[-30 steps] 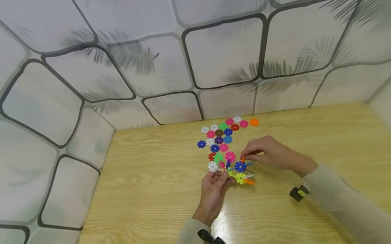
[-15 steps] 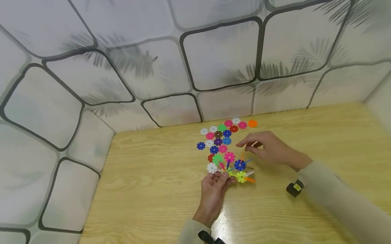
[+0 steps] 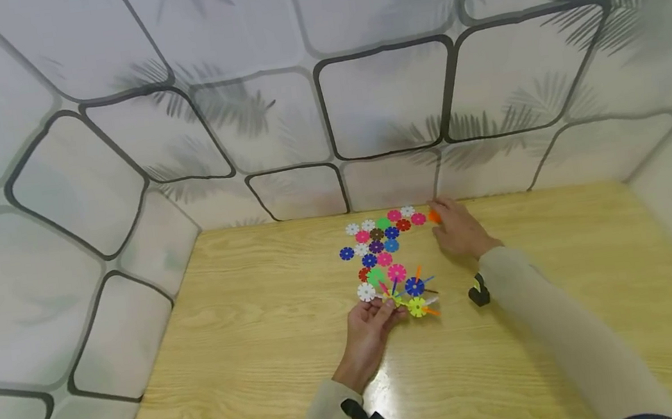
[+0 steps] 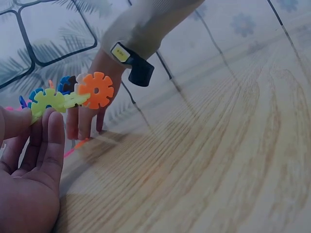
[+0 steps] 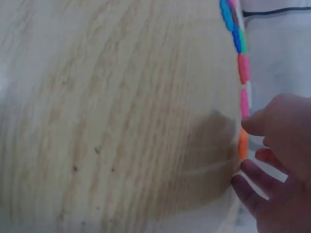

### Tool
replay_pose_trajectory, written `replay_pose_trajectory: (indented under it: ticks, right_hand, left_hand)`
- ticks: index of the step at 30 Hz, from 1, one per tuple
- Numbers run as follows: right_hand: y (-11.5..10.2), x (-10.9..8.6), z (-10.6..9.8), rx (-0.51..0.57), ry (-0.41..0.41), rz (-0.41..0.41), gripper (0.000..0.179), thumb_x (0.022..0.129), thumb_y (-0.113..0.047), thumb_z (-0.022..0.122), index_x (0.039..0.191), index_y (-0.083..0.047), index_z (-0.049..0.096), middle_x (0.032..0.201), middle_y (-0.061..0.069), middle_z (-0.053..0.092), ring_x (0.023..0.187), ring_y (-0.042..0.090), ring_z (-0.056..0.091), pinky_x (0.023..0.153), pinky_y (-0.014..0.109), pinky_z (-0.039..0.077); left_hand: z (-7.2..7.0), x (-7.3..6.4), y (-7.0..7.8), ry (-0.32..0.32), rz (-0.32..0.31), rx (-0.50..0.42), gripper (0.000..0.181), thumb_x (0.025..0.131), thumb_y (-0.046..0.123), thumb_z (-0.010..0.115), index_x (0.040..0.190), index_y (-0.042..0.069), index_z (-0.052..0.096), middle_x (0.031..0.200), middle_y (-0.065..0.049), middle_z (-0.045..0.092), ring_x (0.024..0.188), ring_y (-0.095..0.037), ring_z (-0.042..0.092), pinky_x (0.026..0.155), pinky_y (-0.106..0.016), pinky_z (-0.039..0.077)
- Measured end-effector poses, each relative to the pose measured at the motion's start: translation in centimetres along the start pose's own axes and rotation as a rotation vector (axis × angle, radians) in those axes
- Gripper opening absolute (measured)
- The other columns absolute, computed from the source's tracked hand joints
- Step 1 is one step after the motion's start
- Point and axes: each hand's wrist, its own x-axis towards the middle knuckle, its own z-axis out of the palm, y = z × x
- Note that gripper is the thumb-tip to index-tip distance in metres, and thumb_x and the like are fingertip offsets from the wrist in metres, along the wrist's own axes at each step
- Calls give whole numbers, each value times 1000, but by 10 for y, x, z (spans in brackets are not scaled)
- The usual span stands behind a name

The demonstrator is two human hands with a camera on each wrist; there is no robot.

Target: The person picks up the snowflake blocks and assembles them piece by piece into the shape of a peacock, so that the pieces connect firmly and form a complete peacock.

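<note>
In the head view my left hand point(image 3: 372, 334) pinches a yellow-green notched disc point(image 4: 47, 103) between thumb and fingers. It belongs to a joined cluster of interlocking snowflake discs: a blue disc point(image 3: 415, 287), another yellow disc point(image 3: 417, 307) and an orange disc point(image 4: 96, 91) seen face-on in the left wrist view. Several discs in the cluster stand on edge. At the back of the table my right hand point(image 3: 461, 228) reaches down to a loose orange disc point(image 5: 243, 144). Its thumb and fingers lie on either side of that disc, which rests flat on the wood.
Several loose discs lie flat in a group beyond the cluster, among them a white disc point(image 3: 366, 292), a pink disc point(image 3: 397, 272) and a purple disc point(image 3: 376, 246). A patterned wall covering point(image 3: 388, 102) rises behind the wooden table point(image 3: 249, 318).
My right hand has left an orange piece standing on the blue disc and moved away to the loose orange disc at the back. The left hand keeps its hold on the cluster.
</note>
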Motion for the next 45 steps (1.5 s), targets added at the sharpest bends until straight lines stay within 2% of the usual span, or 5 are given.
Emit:
replay_pose_trajectory:
  ticks: [6,17,24,31,45]
  right_hand:
    - [0,0,0,-18,41,33,37,107,-6,58,137,15,62,143,37,58,137,56,53,121,66,43]
    - [4,-5,-7,140,31,36,21,98,-4,72,115,7,72,109,25,75,100,39,71,93,56,59]
    - [-17,-25,-11,215,90,-44,7,102,-7,75,108,-4,78,101,14,81,92,28,76,88,50,64]
    - [-47,-54,-23,240,87,-209,4,99,-10,81,103,-12,81,98,4,83,86,13,76,78,27,63]
    - [-70,-67,-25,167,38,-380,10,99,-5,79,102,-13,82,96,-1,84,84,8,75,76,25,63]
  left_hand:
    - [1,-1,0,1,-6,-8,21,107,-10,54,96,8,53,89,0,70,87,-14,79,93,-30,66]
    - [-6,2,-1,-13,15,0,19,107,-8,56,97,8,53,90,0,71,87,-15,79,93,-32,67]
    - [-4,2,1,-2,11,6,17,107,-8,56,98,6,54,90,-1,72,87,-15,79,93,-32,67]
    - [0,0,0,-14,10,5,18,108,-8,56,97,7,54,90,-1,71,88,-15,79,93,-32,67]
    - [-2,1,-2,-50,22,42,17,107,-7,59,98,8,57,91,1,70,87,-14,79,92,-31,67]
